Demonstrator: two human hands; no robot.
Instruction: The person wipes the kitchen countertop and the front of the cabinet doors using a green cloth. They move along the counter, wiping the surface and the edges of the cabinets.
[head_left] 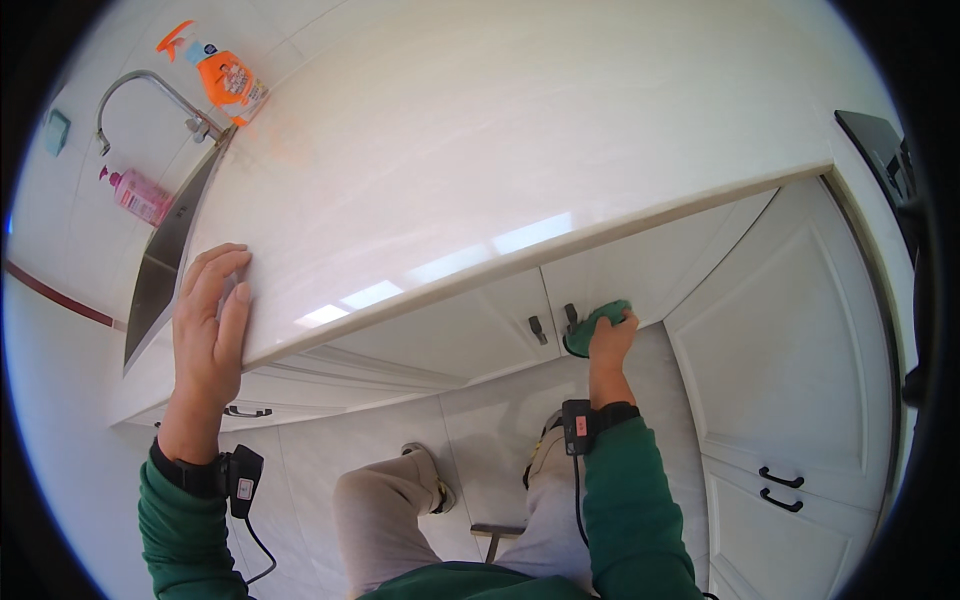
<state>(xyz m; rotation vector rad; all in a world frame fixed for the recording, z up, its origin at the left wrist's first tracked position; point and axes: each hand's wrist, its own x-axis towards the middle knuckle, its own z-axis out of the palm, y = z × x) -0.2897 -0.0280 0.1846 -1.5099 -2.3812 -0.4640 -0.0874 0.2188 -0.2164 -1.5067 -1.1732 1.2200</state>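
Observation:
My left hand (212,315) rests on the white countertop (480,130) at its left end beside the sink, its fingers stretched out and holding nothing. Lower and to the right, my right hand (612,345) grips a green cloth (592,326) against the front of a white cabinet door (650,260). The cloth lies right beside that door's dark handle (571,314). A second dark handle (537,329) is on the neighbouring door to the left. Part of the cloth is hidden behind my fingers.
By the metal sink (165,265) with its curved faucet (150,78) stand an orange spray bottle (230,85) and a pink pump bottle (142,195). More white cabinets (790,330) with black handles rise at the right. A black appliance (875,150) sits at the far right. Tiled floor (490,400) lies below.

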